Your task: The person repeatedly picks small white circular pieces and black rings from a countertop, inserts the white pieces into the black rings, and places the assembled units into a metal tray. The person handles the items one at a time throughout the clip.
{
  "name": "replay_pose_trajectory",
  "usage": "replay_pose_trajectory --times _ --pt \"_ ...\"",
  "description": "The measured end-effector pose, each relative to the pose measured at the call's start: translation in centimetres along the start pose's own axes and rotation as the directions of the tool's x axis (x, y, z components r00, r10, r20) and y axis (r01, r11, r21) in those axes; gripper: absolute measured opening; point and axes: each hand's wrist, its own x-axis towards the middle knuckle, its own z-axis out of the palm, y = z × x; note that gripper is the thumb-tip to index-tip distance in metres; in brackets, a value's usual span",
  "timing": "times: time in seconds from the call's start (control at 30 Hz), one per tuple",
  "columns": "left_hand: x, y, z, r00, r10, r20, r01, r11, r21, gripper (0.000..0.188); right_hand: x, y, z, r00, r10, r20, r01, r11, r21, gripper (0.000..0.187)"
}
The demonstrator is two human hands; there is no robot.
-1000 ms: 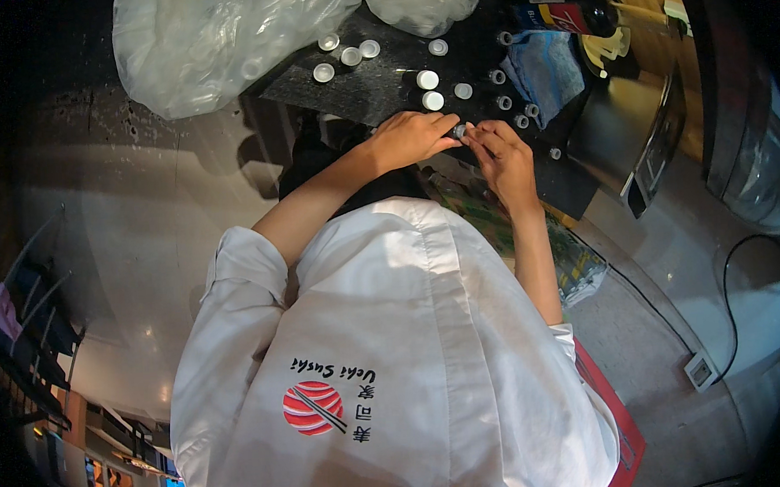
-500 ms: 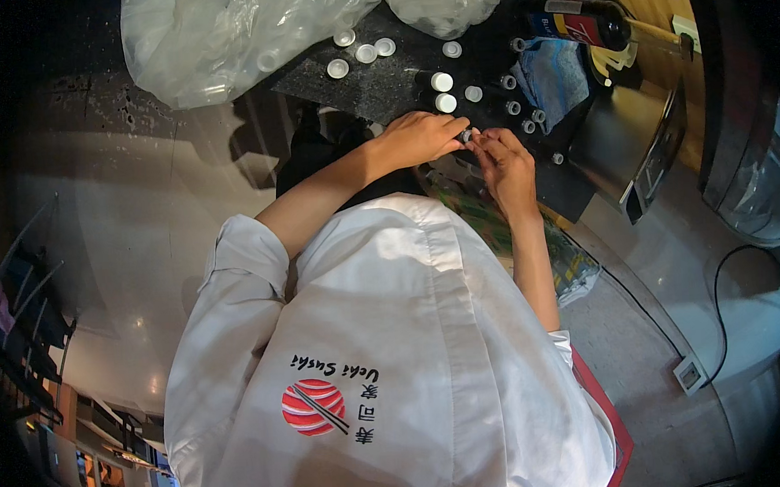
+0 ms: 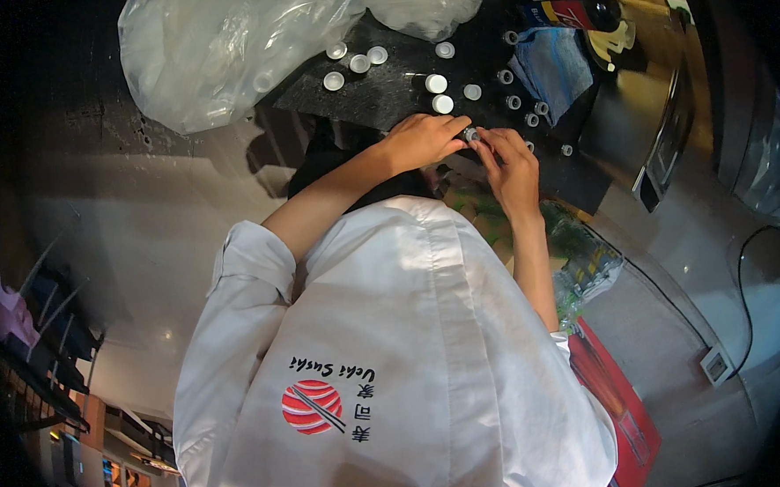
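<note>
At the table's near edge, my left hand (image 3: 424, 142) is closed round a small bottle (image 3: 471, 134), whose pale ring-shaped mouth shows between my hands. The fingers of my right hand (image 3: 513, 162) pinch together at that mouth; anything smaller between them is too fine to make out. Just beyond stand two small bottles with white caps (image 3: 435, 84). Several loose white caps (image 3: 359, 63) lie further left on the black tabletop (image 3: 312, 96). To the right are several small bottles with bare pale mouths (image 3: 513, 103).
Large clear plastic bags (image 3: 230, 58) cover the far left of the table. At the far right lie big dark bottles (image 3: 572, 12), a blue-grey cloth (image 3: 553, 67) and a dark flat panel (image 3: 627, 134). A plastic-wrapped pack (image 3: 576, 256) sits below the table by my right forearm.
My view has shifted slightly, so the surroundings sit a little differently. Both hands stay together at the small bottle, with its mouth a bit more exposed now.
</note>
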Motion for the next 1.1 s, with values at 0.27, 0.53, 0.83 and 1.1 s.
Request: replay_pose_trajectory --times 0.27,0.53,0.83,1.1 --pt "0.19 0.32 -0.4 0.997 -0.055 0.055 0.054 0.998 0.02 0.042 -0.09 0.51 0.42 0.999 -0.041 -0.026 0.042 0.998 0.05 0.015" --pt "0.16 0.33 -0.52 0.999 -0.028 0.024 0.029 0.999 -0.039 0.043 -0.15 0.35 0.15 1.0 -0.003 -0.023 0.003 1.0 -0.001 0.017" --pt "0.25 0.52 -0.86 1.0 -0.018 0.015 0.019 0.998 -0.062 0.044 -0.1 0.16 -0.01 0.999 -0.023 -0.023 0.023 1.0 -0.015 0.018" --pt "0.3 0.35 -0.64 1.0 -0.003 0.007 0.004 0.997 -0.074 0.04 -0.04 0.61 0.28 0.999 -0.028 -0.041 0.029 0.999 0.027 0.012"
